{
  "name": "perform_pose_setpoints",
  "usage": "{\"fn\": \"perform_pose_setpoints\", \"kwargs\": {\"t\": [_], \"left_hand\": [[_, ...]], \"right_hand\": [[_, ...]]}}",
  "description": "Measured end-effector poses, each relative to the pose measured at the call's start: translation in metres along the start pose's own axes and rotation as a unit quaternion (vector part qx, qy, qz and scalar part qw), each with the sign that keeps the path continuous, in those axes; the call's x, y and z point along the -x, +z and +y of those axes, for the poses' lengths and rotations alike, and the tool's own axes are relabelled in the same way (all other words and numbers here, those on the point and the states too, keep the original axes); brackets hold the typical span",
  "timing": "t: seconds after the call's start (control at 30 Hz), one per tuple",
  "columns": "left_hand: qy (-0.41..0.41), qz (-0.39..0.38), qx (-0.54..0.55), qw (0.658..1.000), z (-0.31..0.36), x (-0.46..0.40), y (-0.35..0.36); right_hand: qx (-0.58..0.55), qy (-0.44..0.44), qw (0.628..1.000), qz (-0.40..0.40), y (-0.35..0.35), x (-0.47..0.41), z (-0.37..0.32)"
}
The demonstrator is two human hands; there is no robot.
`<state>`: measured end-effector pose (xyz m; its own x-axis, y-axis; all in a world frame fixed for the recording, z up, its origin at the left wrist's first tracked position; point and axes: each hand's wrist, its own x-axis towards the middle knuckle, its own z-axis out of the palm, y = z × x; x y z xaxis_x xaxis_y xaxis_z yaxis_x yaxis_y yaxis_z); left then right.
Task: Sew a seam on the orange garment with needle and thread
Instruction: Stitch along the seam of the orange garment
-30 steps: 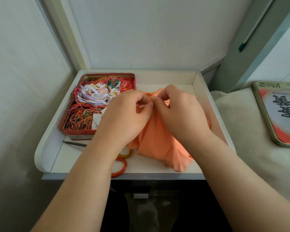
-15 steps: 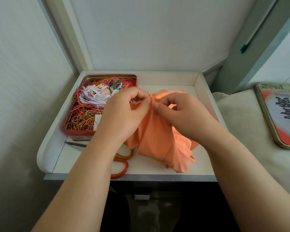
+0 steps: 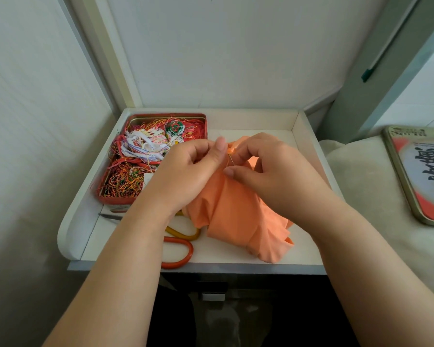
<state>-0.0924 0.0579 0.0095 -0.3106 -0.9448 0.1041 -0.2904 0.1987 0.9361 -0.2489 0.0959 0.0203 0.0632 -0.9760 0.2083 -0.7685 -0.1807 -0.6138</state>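
The orange garment lies bunched on the white shelf, its upper edge raised between my hands. My left hand pinches that upper edge with thumb and curled fingers. My right hand pinches a thin needle that stands at the fabric edge, right beside my left thumb. The thread on the needle is too fine to make out.
A red tin full of tangled coloured threads sits at the shelf's back left. Orange-and-yellow-handled scissors lie at the front, partly under my left forearm. A printed tin lid rests on the cream bedding at right. Raised rims border the shelf.
My hands have drawn slightly apart at the garment's upper edge, and the needle now shows between them. The garment has shifted a little toward the left.
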Motion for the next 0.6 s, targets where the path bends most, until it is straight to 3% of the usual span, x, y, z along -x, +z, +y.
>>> {"fn": "perform_pose_setpoints", "kwargs": {"t": [0.17, 0.27, 0.47, 0.6], "left_hand": [[0.003, 0.025, 0.022, 0.999, 0.003, 0.000, 0.004], [-0.001, -0.005, 0.004, 1.000, -0.001, -0.002, 0.001], [0.027, -0.032, -0.054, 0.998, -0.008, -0.003, 0.002], [0.060, -0.044, -0.097, 0.993, -0.004, -0.001, 0.006]], "right_hand": [[0.035, -0.030, 0.999, 0.012, 0.002, 0.002, -0.003], [0.022, -0.006, 1.000, 0.022, 0.001, 0.001, 0.000], [-0.140, 0.092, 0.986, 0.022, -0.003, -0.006, 0.007], [-0.185, 0.161, 0.969, -0.012, -0.002, -0.009, 0.010]]}}
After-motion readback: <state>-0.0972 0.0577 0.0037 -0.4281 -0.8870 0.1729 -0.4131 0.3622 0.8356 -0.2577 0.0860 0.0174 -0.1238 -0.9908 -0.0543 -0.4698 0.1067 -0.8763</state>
